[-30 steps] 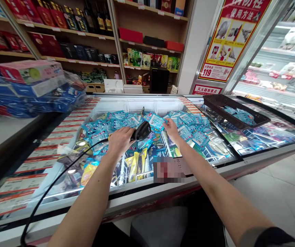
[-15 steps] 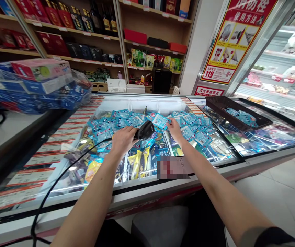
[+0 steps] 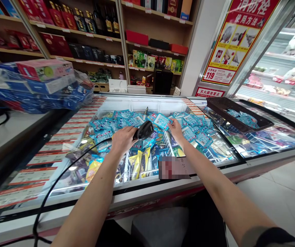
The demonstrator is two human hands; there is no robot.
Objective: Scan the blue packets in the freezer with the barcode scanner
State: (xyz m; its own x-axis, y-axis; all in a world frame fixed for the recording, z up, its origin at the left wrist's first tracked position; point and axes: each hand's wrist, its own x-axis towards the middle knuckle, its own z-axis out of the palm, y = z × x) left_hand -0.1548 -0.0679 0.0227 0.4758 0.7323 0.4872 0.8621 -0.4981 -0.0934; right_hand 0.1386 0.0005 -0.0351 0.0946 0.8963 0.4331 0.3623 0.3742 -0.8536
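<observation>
My left hand [image 3: 123, 140] is wrapped round a black corded barcode scanner [image 3: 145, 130], its head turned toward the right. Between the fingers and thumb of my right hand [image 3: 176, 130] is a small blue packet [image 3: 162, 121], a white printed label facing up. The packet is held just beyond the scanner's head. Many similar blue packets [image 3: 204, 139] lie spread over the glass top of a chest freezer [image 3: 168, 187], on both sides of my hands. The scanner's cable [image 3: 72, 164] runs down to the lower left.
A brown plastic basket [image 3: 240, 115] with blue packets stands on the freezer's right part. Plastic-wrapped boxes [image 3: 44, 85] are piled at the left. A phone-like device with a blurred screen [image 3: 174, 168] lies at the front edge. Stocked shelves [image 3: 85, 34] rise behind.
Both hands keep their hold on the scanner and the blue packet, almost in place. The camera view has shifted slightly.
</observation>
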